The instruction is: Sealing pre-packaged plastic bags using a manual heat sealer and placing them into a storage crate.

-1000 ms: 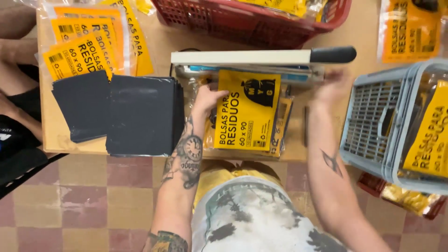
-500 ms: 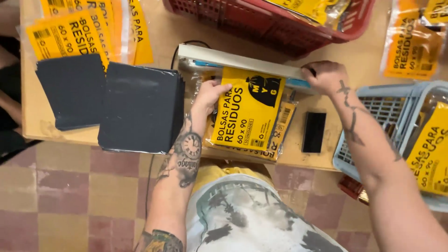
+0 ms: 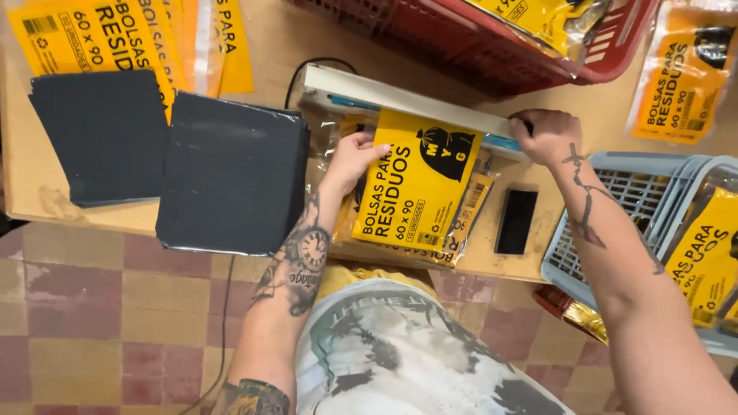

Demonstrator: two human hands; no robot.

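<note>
Bright even light, slight motion blur
</note>
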